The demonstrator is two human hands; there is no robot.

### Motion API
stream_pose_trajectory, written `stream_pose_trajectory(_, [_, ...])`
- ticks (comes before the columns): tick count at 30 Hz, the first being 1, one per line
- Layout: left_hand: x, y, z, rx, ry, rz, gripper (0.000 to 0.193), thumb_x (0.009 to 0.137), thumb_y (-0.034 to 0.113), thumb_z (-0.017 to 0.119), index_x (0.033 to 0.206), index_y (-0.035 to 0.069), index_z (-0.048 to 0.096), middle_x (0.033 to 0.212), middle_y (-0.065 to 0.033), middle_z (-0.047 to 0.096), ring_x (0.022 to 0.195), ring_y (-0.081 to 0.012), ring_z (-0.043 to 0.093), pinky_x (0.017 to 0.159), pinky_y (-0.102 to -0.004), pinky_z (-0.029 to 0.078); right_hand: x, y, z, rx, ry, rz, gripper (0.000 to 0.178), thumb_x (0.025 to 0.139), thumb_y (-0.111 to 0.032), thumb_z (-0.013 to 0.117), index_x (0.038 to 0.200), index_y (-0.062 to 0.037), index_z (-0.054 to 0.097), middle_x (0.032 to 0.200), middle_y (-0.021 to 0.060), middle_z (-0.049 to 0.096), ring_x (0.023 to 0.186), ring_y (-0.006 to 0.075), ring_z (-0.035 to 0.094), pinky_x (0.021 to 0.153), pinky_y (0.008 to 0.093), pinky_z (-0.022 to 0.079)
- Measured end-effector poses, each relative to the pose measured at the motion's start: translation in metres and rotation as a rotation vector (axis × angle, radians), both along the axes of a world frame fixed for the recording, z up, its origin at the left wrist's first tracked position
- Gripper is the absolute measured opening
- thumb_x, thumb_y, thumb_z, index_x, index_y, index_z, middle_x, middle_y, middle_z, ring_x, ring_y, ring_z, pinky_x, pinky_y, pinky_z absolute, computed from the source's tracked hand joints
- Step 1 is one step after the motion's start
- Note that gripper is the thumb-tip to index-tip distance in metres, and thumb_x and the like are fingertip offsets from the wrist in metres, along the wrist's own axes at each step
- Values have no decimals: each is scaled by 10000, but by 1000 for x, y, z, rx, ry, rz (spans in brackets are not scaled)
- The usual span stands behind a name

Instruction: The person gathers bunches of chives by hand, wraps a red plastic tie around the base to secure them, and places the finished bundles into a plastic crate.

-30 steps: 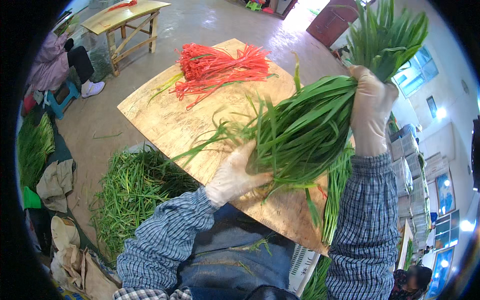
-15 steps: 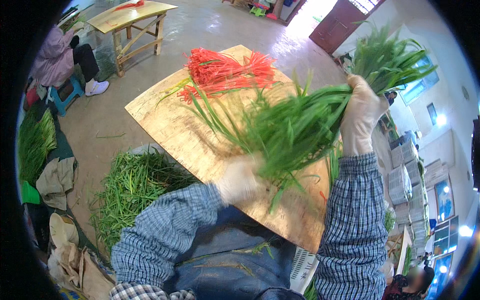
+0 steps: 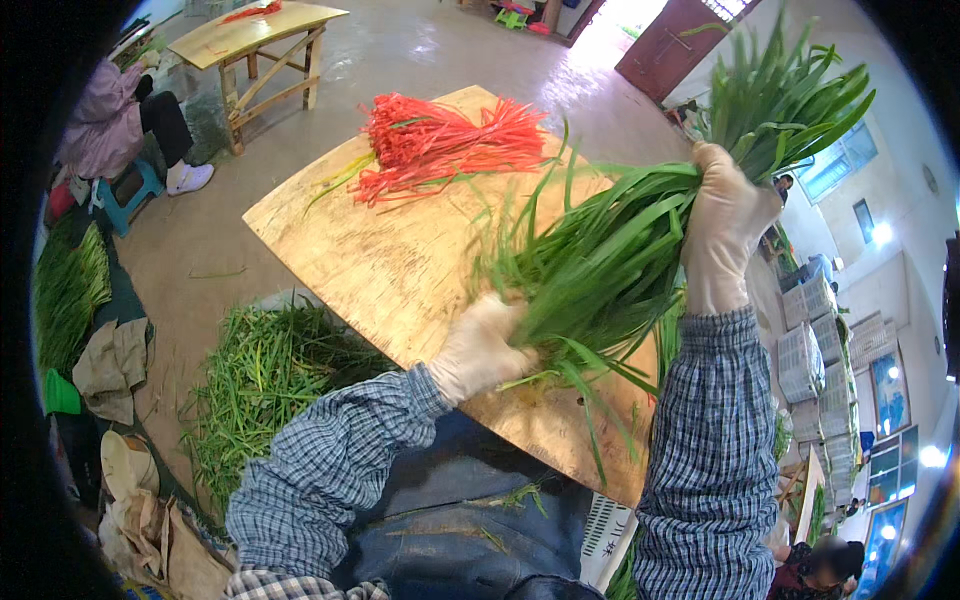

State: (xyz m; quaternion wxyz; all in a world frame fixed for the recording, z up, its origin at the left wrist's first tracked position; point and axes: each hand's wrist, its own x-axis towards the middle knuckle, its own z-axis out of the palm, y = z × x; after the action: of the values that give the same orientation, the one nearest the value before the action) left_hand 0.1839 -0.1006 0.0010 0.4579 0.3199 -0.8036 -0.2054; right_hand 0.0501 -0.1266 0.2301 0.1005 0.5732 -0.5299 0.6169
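A thick bunch of garlic chives (image 3: 625, 250), long flat green leaves, hangs slantwise over the wooden board (image 3: 390, 260). My right hand (image 3: 728, 225), in a pale glove, is closed around its middle, and leaves fan out above the fist. At the lower left end of the bunch, my gloved left hand (image 3: 480, 345) is closed on some leaves; its fingertips are partly hidden by the greens. Loose leaves stick out below that hand. Toward the board's far side lies a heap of red plastic ties (image 3: 450, 145).
Left of the board is a pile of loose green leaves (image 3: 265, 390). A person (image 3: 110, 120) sits at far left near another wooden table (image 3: 255, 35). White crates (image 3: 805, 340) are stacked at right. A straw-coloured hat (image 3: 128, 465) lies at lower left.
The leaves at the lower end of the bunch have swung, and my left hand, blurred before, shows more sharply. My right hand keeps its hold in nearly the same place.
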Motion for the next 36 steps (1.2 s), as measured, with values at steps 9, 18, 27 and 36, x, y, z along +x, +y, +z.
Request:
stream_pose_trajectory(9, [-23, -15, 0, 468, 356, -179, 627, 679, 101, 629, 1254, -22, 413, 1135, -231, 555, 1090, -313, 527, 907, -327, 429, 8, 13, 1, 69, -94, 3, 34, 714, 3, 553, 741, -5, 573, 618, 37, 564, 470, 122, 500, 440, 266, 434])
stream_pose_trajectory(18, [-16, -21, -8, 596, 520, -363, 611, 668, 36, 643, 1238, 2, 427, 1116, -198, 564, 1020, -224, 554, 879, -312, 442, 11, 6, -13, -24, -183, 154, 116, 721, 1, 583, 834, 23, 597, 718, 47, 623, 579, 130, 558, 556, 270, 469])
stream_pose_trajectory(27, [12, -11, 14, 409, -43, -59, 480, 732, 113, 661, 1178, 29, 505, 1140, -169, 553, 1087, -224, 515, 944, -352, 372, -13, 3, -2, -58, -301, 150, 150, 749, -64, 619, 854, 43, 620, 768, 52, 622, 674, 148, 580, 629, 298, 484])
stream_pose_trajectory(36, [33, -11, 47, 249, -314, -27, 473, 734, 164, 647, 1172, 21, 539, 862, -185, 649, 718, -213, 645, 661, -293, 511, -36, -12, -1, 35, 345, -283, 263, 802, -112, 568, 550, -55, 524, 440, 19, 480, 376, 81, 443, 406, 259, 466])
